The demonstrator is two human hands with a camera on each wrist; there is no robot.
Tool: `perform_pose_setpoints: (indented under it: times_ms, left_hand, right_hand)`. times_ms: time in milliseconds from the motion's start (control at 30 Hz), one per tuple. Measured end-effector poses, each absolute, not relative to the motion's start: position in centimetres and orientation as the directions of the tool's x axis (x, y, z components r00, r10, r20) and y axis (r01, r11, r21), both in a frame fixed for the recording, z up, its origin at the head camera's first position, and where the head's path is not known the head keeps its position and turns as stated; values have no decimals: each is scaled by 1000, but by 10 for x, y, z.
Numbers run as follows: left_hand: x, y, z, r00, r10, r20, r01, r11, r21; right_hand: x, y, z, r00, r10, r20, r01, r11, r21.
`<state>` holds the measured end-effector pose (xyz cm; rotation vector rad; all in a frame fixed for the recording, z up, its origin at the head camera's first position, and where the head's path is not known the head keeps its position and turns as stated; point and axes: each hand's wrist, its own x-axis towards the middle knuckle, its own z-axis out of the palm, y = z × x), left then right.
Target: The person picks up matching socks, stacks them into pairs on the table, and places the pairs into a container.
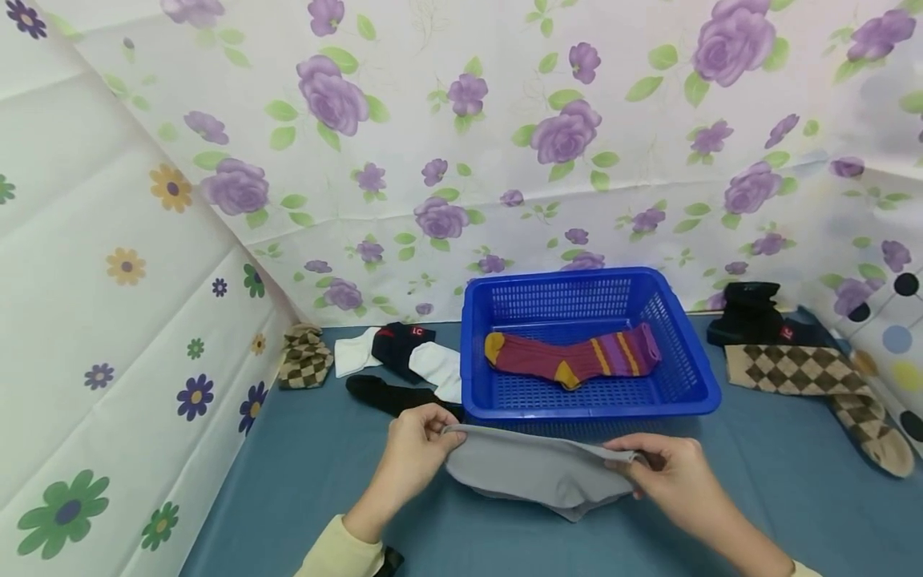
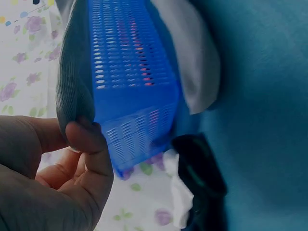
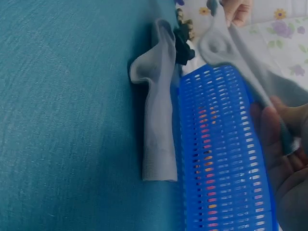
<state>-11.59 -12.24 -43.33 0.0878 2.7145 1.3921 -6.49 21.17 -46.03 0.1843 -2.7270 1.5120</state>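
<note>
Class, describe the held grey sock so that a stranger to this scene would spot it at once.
Find the blue basket on the blue-green table. Just in front of it, the left hand and right hand hold a grey sock between them. Unlike the other grey sock, lying on the table in the right wrist view, this one is held up.

The blue-green tabletop (image 1: 281, 497) carries a blue basket (image 1: 591, 413) at the far centre. To its left lie a small checkered sock (image 1: 306, 361), white socks (image 1: 436, 365), a red-labelled dark sock (image 1: 392, 346) and a black sock (image 1: 389, 395); right, dark socks (image 1: 746, 316) and a long checkered sock (image 1: 793, 370). A grey sock (image 3: 160, 115) lies along its near side.
</note>
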Motion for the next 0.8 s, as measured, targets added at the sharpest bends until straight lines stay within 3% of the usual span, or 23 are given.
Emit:
perform_pose_setpoints:
  times_ms: [133,333,800]
  left_hand:
    - [-116,-121,-447,-984,132,-116,-18,585,811]
    - [-119,-117,-463,-976,175,-131,-5,581,814]
    - [-126,-107,-481,-962,163,-220,-69,632,771]
  right_hand:
    - [-68,212,-466,-994,-91,-63,2,555,-832]
    - [-73,213,-474,-985,-71,-159,87,590,-803]
    - [-84,214,-488,-980,-80,-180,86,647,-758]
